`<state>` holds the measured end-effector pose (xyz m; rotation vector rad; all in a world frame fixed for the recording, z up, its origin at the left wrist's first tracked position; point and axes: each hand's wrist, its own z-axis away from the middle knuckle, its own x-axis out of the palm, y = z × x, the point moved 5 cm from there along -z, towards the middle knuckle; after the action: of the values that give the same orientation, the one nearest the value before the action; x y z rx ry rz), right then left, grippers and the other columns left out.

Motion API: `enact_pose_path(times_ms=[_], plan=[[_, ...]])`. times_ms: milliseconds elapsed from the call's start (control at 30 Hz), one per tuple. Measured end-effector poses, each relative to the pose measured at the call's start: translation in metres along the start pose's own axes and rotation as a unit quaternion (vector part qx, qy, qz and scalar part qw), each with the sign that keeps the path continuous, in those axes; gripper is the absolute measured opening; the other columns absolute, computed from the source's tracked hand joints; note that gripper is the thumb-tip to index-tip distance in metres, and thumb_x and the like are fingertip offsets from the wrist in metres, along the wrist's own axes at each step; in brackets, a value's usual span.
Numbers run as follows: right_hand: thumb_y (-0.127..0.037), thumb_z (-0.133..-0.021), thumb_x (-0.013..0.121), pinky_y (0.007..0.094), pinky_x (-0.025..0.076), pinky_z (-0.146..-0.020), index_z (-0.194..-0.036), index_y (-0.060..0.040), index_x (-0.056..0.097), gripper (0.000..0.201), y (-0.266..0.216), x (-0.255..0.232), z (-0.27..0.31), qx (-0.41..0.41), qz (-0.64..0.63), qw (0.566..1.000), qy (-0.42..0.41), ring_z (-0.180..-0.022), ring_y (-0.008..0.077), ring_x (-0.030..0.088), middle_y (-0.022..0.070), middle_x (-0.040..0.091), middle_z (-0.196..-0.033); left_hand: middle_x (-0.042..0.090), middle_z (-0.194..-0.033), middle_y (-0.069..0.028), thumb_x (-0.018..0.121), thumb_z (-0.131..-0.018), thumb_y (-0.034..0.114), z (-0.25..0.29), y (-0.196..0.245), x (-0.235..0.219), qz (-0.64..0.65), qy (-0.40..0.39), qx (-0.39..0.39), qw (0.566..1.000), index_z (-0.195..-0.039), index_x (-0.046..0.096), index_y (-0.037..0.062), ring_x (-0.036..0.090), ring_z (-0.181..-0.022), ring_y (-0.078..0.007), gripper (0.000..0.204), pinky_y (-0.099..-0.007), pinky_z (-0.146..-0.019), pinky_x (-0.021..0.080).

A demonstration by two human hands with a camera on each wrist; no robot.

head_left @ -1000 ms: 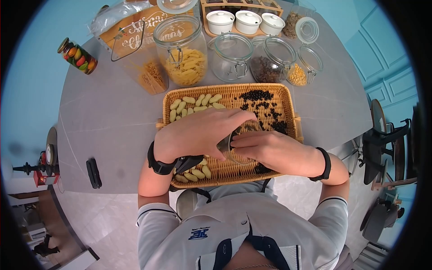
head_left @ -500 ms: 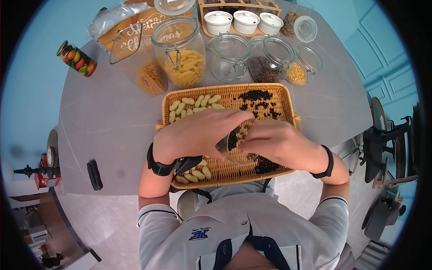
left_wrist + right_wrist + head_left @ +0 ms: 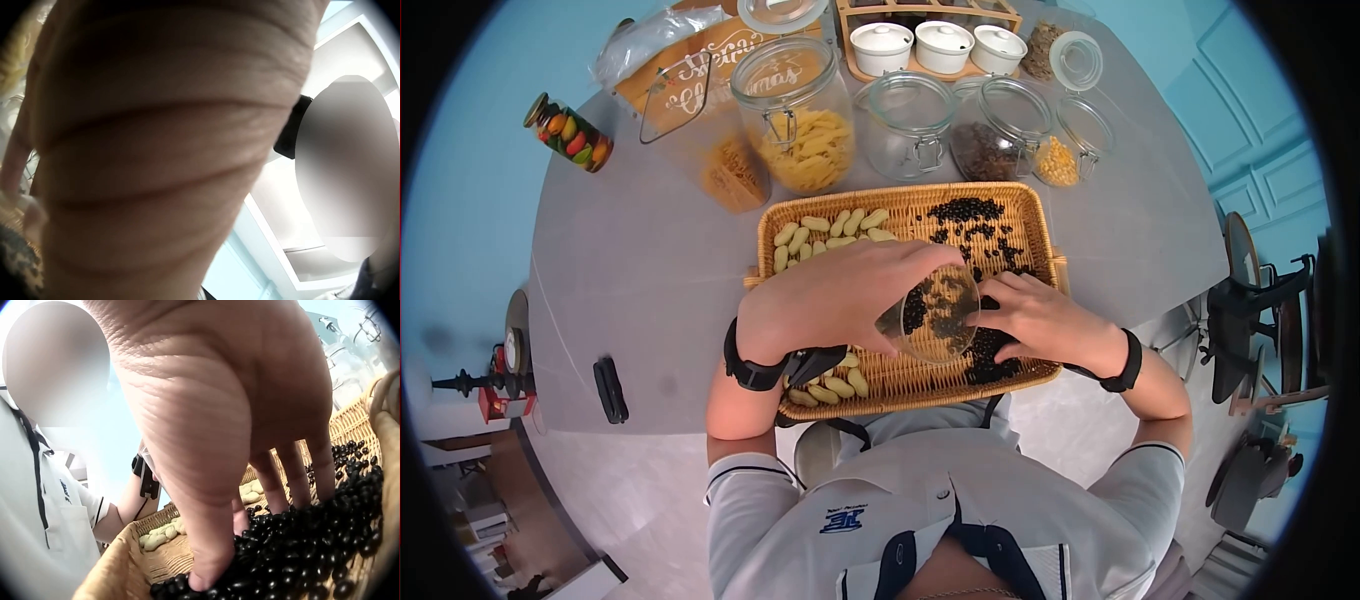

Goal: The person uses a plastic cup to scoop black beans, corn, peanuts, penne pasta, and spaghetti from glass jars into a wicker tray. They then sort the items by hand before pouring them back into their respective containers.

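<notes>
My left hand (image 3: 825, 295) grips a clear round-mouthed container (image 3: 945, 318) above the middle of a wicker tray (image 3: 900, 404). The container is tilted with its mouth toward the right hand, and black beans show inside or through its wall. My right hand (image 3: 1050, 318) reaches down to the black beans (image 3: 300, 550) at the tray's right side. In the right wrist view its fingers (image 3: 322, 469) point down, spread apart, with fingertips and thumb among the beans. Peanuts in their shells (image 3: 840, 385) lie on the tray's left side. The left wrist view is mostly filled by the hand.
Behind the tray stand a tall pasta jar (image 3: 810, 145), an empty-looking glass jar (image 3: 908, 125), a jar of dark pieces (image 3: 985, 150) and a corn jar (image 3: 1057, 163). Lidded white pots (image 3: 945, 47) are farther back. A black case (image 3: 610, 388) lies at left.
My right hand has moved from the container's mouth, right and down to the black beans, its fingers spreading. My left hand has kept the container in nearly the same place.
</notes>
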<state>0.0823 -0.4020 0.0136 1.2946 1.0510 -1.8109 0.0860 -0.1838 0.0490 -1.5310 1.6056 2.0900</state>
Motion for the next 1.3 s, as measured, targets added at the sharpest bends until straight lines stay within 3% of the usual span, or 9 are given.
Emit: enact_pose_path(times_ms=[167,367,467,667,867,900,1033,1133,1300], plan=[[-0.012,-0.076,0.081,0.0401,0.052,-0.091,-0.109,-0.0096,0.072,0.034,0.008,0.006,-0.002,-0.012,-0.011,1.000,0.025,-0.110,0.0259,0.061,0.0070,0.061,-0.111,0.056,-0.144,-0.0116,0.090,-0.062,0.010,-0.001,0.000,0.000,0.007,-0.003,-0.005,1.000,-0.147,0.043,0.0108,0.053,-0.132,-0.0348,0.097,-0.0444,-0.108,0.046],[0.000,-0.080,0.072,0.0440,0.055,-0.080,-0.092,-0.0014,0.069,0.013,0.013,0.006,-0.004,0.025,-0.078,0.997,0.013,-0.094,0.0326,0.066,0.0117,0.061,-0.095,0.056,-0.143,-0.0124,0.090,-0.062,0.011,0.000,-0.001,0.000,0.009,-0.007,-0.004,1.000,-0.147,0.043,0.0107,0.053,-0.132,-0.0354,0.098,-0.0447,-0.108,0.045],[-0.003,-0.081,0.075,0.0439,0.055,-0.082,-0.099,-0.0010,0.072,0.018,0.017,0.007,-0.005,0.047,-0.101,0.994,-0.016,-0.094,0.0346,0.067,0.0122,0.067,-0.101,0.056,-0.143,-0.0128,0.091,-0.062,0.012,0.000,-0.001,0.000,0.009,-0.006,-0.004,1.000,-0.147,0.043,0.0110,0.053,-0.132,-0.0355,0.098,-0.0446,-0.108,0.045],[-0.003,-0.082,0.075,0.0446,0.055,-0.079,-0.095,0.0012,0.073,0.013,0.028,0.008,-0.008,0.056,-0.174,0.982,0.043,-0.089,0.0355,0.069,0.0150,0.071,-0.095,0.056,-0.142,-0.0131,0.091,-0.063,0.012,0.001,0.000,-0.001,0.008,-0.008,-0.008,1.000,-0.147,0.042,0.0112,0.054,-0.131,-0.0354,0.098,-0.0444,-0.108,0.046],[-0.003,-0.081,0.078,0.0393,0.056,-0.078,-0.094,0.0021,0.075,0.014,0.042,-0.017,-0.009,0.081,-0.209,0.970,0.099,-0.085,0.0329,0.071,0.0147,0.074,-0.092,0.056,-0.143,-0.0131,0.091,-0.062,0.012,0.000,0.000,-0.001,0.007,-0.005,-0.005,1.000,-0.147,0.042,0.0108,0.054,-0.131,-0.0349,0.098,-0.0440,-0.108,0.046],[-0.002,-0.082,0.079,0.0351,0.057,-0.074,-0.096,0.0023,0.076,0.015,0.044,-0.024,-0.009,0.079,-0.218,0.966,0.111,-0.080,0.0267,0.072,0.0128,0.074,-0.090,0.056,-0.143,-0.0131,0.091,-0.062,0.012,0.000,0.000,-0.001,0.008,-0.007,-0.006,1.000,-0.147,0.042,0.0108,0.054,-0.131,-0.0348,0.098,-0.0439,-0.108,0.046],[-0.003,-0.083,0.079,0.0299,0.057,-0.070,-0.100,-0.0012,0.077,0.017,0.030,-0.060,-0.009,0.140,-0.341,0.921,0.123,-0.078,0.0183,0.073,0.0090,0.076,-0.089,0.056,-0.143,-0.0128,0.091,-0.062,0.013,0.000,0.001,-0.001,0.011,-0.009,-0.009,1.000,-0.148,0.042,0.0108,0.054,-0.131,-0.0345,0.099,-0.0439,-0.107,0.046],[-0.003,-0.084,0.078,0.0314,0.057,-0.070,-0.097,-0.0002,0.077,0.013,0.002,-0.079,-0.016,0.077,-0.355,0.921,0.137,-0.078,0.0224,0.073,0.0103,0.075,-0.089,0.056,-0.143,-0.0126,0.091,-0.062,0.014,0.000,0.001,-0.001,0.010,-0.012,-0.008,1.000,-0.148,0.042,0.0102,0.054,-0.131,-0.0348,0.099,-0.0439,-0.107,0.046],[-0.002,-0.083,0.078,0.0353,0.057,-0.074,-0.099,-0.0016,0.077,0.016,-0.031,-0.073,-0.034,-0.060,-0.252,0.949,0.179,-0.084,0.0261,0.071,0.0099,0.073,-0.096,0.057,-0.141,-0.0155,0.092,-0.061,0.017,0.001,-0.002,-0.001,0.006,-0.001,-0.006,1.000,-0.147,0.042,0.0079,0.054,-0.130,-0.0366,0.100,-0.0445,-0.106,0.046]])
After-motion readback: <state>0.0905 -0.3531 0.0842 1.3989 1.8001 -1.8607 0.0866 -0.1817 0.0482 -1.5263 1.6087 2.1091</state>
